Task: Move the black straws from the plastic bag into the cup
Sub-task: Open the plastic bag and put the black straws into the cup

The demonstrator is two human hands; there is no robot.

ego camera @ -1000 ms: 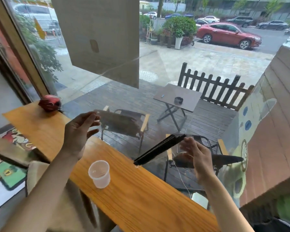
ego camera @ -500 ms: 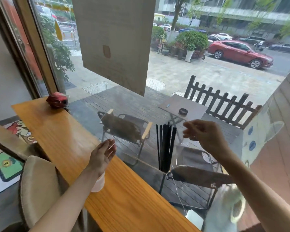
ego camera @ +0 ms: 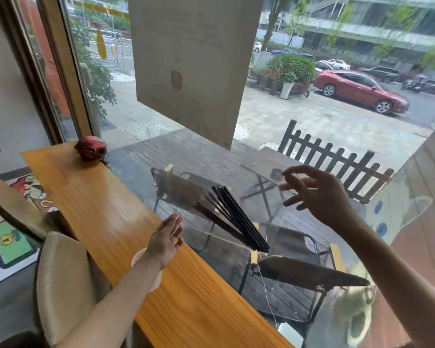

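Observation:
A bundle of black straws point(ego camera: 236, 218) lies tilted and fanned out inside a clear plastic bag point(ego camera: 269, 197) that hangs in the air over the counter's window edge. My right hand point(ego camera: 319, 197) is raised to the right of the straws, its thumb and forefinger pinching the bag's barely visible upper edge. My left hand point(ego camera: 166, 238) hovers with straight fingers just left of the straws' lower ends and holds nothing. The white plastic cup point(ego camera: 138, 258) stands on the wooden counter point(ego camera: 91, 197), mostly hidden under my left wrist.
A red rounded object point(ego camera: 91, 148) sits at the counter's far end by the window glass. A padded chair back point(ego camera: 60, 280) stands close on the left. Through the glass I see outdoor chairs, a small table and a fence.
The straws swung from upright to slanting, their tops fanning out to the left. My right hand rose and moved right. My left hand stayed over the cup.

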